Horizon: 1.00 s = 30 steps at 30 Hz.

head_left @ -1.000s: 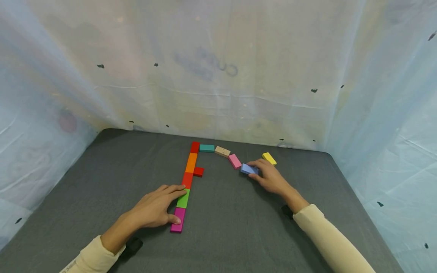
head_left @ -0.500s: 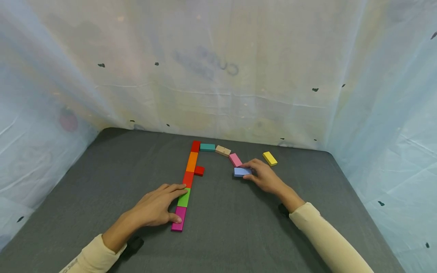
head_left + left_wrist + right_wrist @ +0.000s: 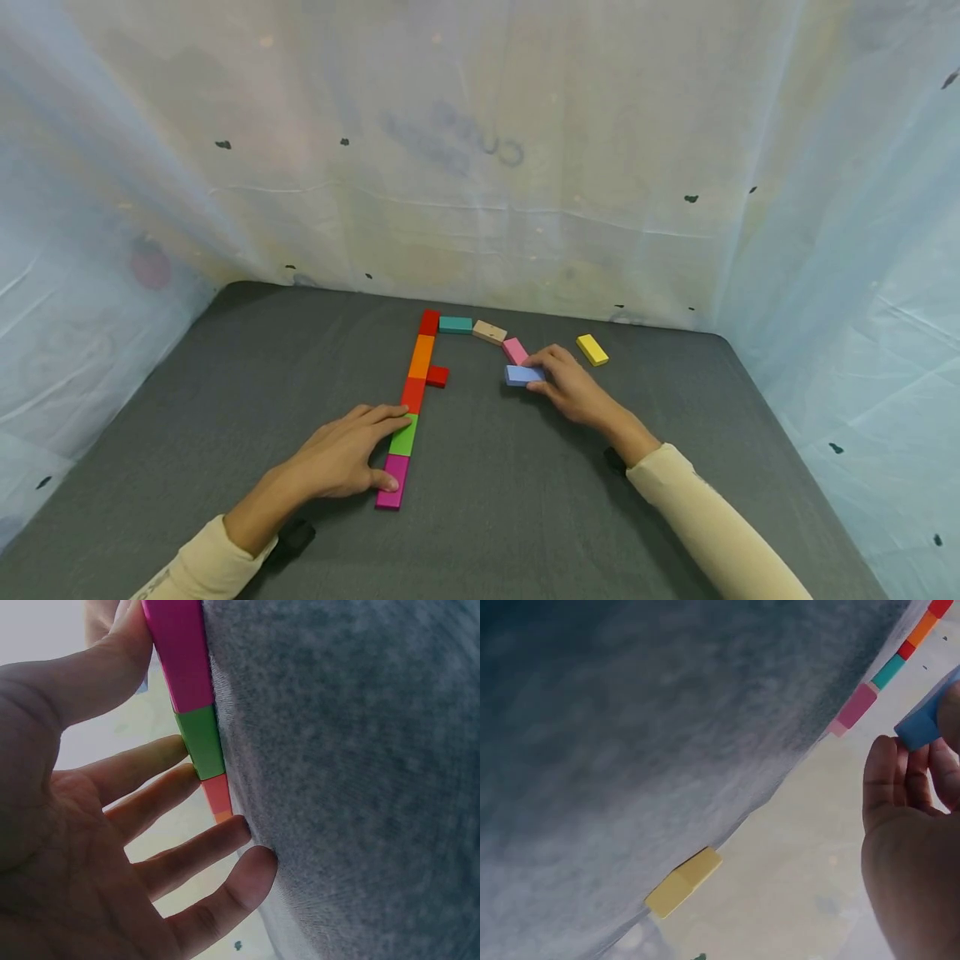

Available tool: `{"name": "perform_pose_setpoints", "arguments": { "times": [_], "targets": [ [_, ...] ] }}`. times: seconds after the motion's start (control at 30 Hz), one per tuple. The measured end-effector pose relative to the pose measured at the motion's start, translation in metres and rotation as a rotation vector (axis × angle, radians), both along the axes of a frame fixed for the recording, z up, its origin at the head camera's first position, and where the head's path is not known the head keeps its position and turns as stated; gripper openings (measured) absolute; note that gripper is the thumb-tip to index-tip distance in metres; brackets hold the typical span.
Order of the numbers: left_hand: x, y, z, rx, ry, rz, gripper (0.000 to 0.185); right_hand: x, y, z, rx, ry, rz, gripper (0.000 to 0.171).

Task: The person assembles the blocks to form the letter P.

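My right hand (image 3: 576,393) pinches a light-blue block (image 3: 517,376) between thumb and fingers. In the right wrist view the blue block (image 3: 921,727) appears raised off the cloth. Just behind it lies a pink block (image 3: 514,351), partly covered by a fingertip. Over on the left, my left hand (image 3: 337,454) rests against a straight row of blocks, fingers spread. Its thumb touches the magenta block (image 3: 393,483) and its fingertips reach the green block (image 3: 403,438). Farther along that row come a red-orange block (image 3: 412,393), an orange block (image 3: 422,357) and a red block (image 3: 430,322).
A teal block (image 3: 455,325) and a beige block (image 3: 490,332) curve from the row's far end towards the pink one. A small red block (image 3: 437,377) juts from the row's right side. One yellow block (image 3: 592,350) lies apart. Pale curtains (image 3: 480,167) surround the dark table (image 3: 480,533).
My right hand has carried the blue block leftwards, from the pink block's right to in front of it, turning it more level. The left hand has stayed in place.
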<state>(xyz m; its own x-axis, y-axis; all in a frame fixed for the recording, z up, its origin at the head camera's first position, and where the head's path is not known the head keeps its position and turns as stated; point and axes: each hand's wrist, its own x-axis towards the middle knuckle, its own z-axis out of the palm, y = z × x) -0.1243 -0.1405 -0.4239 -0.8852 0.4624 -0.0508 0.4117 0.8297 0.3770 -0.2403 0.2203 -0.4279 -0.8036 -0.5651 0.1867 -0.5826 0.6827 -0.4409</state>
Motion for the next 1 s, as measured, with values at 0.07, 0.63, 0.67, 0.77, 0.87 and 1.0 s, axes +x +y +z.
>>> {"name": "perform_pose_setpoints", "arguments": {
  "times": [0.07, 0.63, 0.67, 0.77, 0.87, 1.0],
  "targets": [
    [0.0, 0.0, 0.0, -0.003, -0.004, 0.002, 0.084, -0.001, -0.002, -0.001, -0.002, 0.005, 0.006, 0.031],
    [0.0, 0.001, 0.0, 0.004, -0.011, 0.003, 0.084, -0.008, -0.033, -0.001, -0.043, -0.016, 0.044, 0.034],
    [0.0, 0.001, 0.0, 0.003, -0.012, 0.003, 0.084, -0.009, -0.035, -0.001, -0.044, -0.019, 0.048, 0.034],
    [0.0, 0.001, 0.0, 0.003, -0.01, 0.003, 0.084, -0.011, -0.04, -0.001, -0.033, -0.007, 0.055, 0.033],
    [0.0, 0.001, 0.001, 0.003, -0.008, 0.002, 0.084, -0.013, -0.045, -0.001, -0.015, 0.015, 0.055, 0.033],
    [0.001, 0.001, 0.002, 0.005, -0.01, 0.004, 0.084, -0.015, -0.05, -0.002, -0.014, -0.01, 0.056, 0.034]
  ]
}}
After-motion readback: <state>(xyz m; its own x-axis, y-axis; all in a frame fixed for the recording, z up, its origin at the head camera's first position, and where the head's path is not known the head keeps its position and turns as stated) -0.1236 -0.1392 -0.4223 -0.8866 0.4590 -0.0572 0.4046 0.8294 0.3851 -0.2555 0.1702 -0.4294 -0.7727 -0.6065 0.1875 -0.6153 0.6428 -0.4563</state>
